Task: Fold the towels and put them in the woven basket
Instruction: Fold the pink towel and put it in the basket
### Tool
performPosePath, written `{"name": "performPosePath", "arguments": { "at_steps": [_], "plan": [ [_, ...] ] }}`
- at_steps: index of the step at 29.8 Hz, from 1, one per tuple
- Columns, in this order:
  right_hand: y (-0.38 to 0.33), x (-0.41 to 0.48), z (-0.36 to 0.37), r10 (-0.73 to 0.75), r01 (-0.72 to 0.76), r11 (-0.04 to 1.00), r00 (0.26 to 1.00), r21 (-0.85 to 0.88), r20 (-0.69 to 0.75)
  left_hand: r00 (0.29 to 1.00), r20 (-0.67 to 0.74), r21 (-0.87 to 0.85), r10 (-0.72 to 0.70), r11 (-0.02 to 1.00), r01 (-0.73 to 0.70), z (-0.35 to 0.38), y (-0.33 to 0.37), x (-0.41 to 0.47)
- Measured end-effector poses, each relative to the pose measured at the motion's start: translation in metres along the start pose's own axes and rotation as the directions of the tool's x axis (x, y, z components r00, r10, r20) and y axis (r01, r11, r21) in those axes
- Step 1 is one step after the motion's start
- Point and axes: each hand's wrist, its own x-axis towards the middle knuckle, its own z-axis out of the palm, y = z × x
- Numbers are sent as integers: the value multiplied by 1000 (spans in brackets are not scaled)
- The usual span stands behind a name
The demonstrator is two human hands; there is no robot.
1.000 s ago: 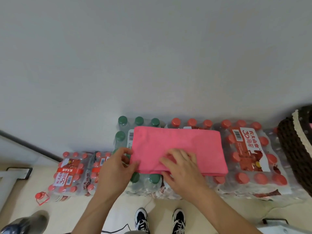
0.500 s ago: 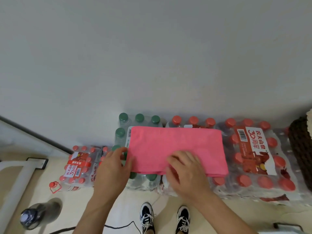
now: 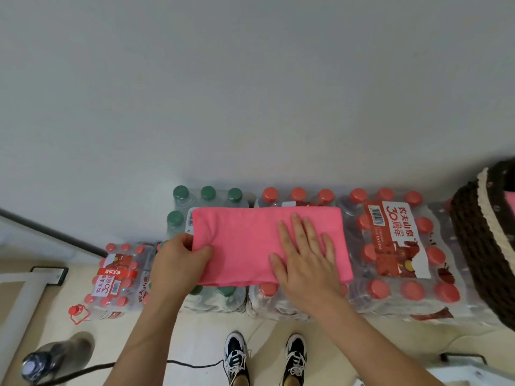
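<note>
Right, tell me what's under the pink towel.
The pink towel lies on shrink-wrapped green-capped bottles, showing at its left, and red-capped bottles, showing behind and in front. Those directly beneath are covered, so their number cannot be told.

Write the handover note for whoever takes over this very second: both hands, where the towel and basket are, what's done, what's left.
Left hand: grips the left end of the pink towel, thumb on top.
Right hand: flat, fingers straight, pressing on the towel's right half.
Towel: folded into a long band and lying across the tops of the shrink-wrapped bottle packs.
Woven basket: at the right edge of the view, beside the packs.
Done: the towel is folded at least once.
Left: probably fold the left end over toward the right, then put the towel in the basket.
</note>
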Motion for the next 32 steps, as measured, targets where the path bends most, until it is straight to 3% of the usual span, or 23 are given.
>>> {"name": "performPosePath", "arguments": {
  "at_steps": [3,6,10,11,12,13,14,15,16,17,19,23,28,32],
  "plan": [
    [0,0,-2,2,-2,1000,1000,14,18,998,40,-260,-41,964,50,0,6,-4],
    [2,0,-7,-13,10,998,999,54,42,996,63,-521,-66,849,89,-3,21,-10],
    [0,-1,-28,-18,-15,945,995,328,97,998,-29,-559,62,827,-68,-2,52,-26],
    [-1,-1,-37,25,-77,856,994,511,109,992,-49,-534,114,837,-123,1,61,-32],
    [-3,-2,-48,76,-155,662,987,733,140,984,-55,-511,172,841,-176,7,70,-38],
    [-4,-2,-60,100,-229,351,973,908,206,972,-44,-488,233,844,-224,14,78,-43],
    [-2,-2,-70,59,-285,9,957,958,284,956,-13,-459,294,847,-267,25,87,-49],
    [3,-1,-77,-34,-348,-245,936,905,351,934,41,-429,354,851,-304,37,95,-55],
    [10,0,-80,-104,-399,-395,914,828,391,903,117,-407,413,850,-336,49,102,-62],
    [17,1,-82,-105,-418,-468,901,779,420,861,205,-396,464,844,-361,61,108,-70],
    [29,8,-78,8,-404,-484,885,776,466,781,322,-351,536,833,-427,78,111,-83],
    [53,14,-63,166,-337,-398,888,853,428,691,191,-25,698,707,-707,89,81,-86],
    [57,13,-63,204,-304,-161,920,939,333,734,135,260,665,691,-674,102,37,-79],
    [62,13,-60,285,-295,-16,914,955,287,734,124,352,668,662,-661,105,34,-75]
  ]
}}
